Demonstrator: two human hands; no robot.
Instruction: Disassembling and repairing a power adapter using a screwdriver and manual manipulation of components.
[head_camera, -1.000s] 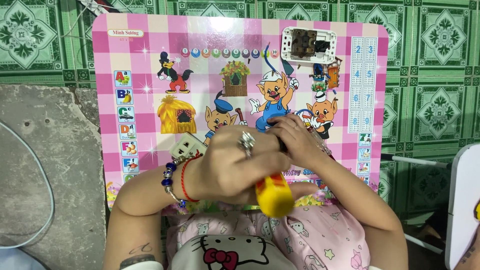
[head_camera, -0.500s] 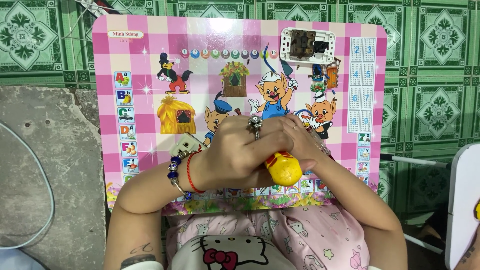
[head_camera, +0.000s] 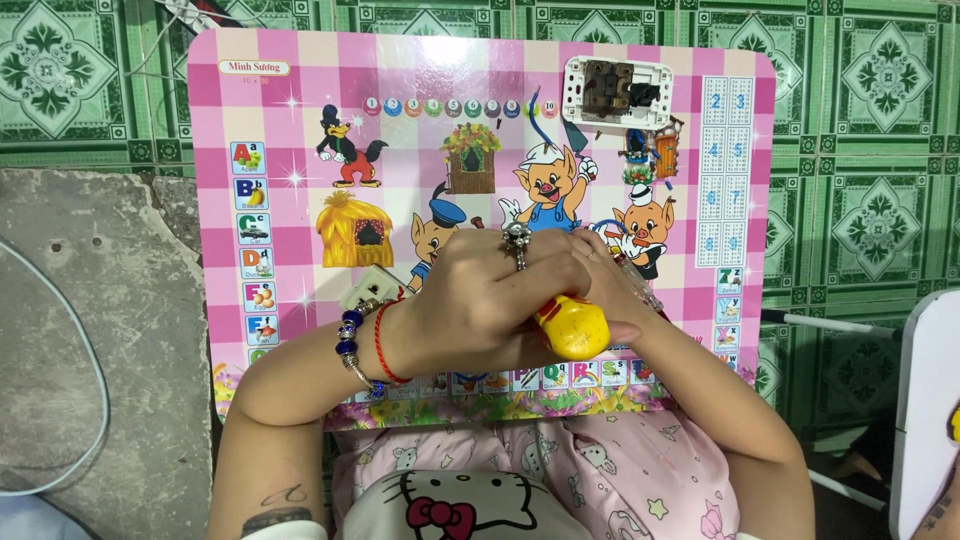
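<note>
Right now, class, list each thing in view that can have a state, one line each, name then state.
left hand: closed over the right hand.
right hand: gripping the yellow handle.
yellow handle: held, butt end towards the camera.
white socket plate: lying on the board, insides exposed.
pink picture board: flat across the lap.

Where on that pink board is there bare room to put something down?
Free: the pink board's upper left, around the wolf and straw hut. Crowded: the middle, where left hand and right hand grip a yellow-handled tool, and below the white socket part.
</note>
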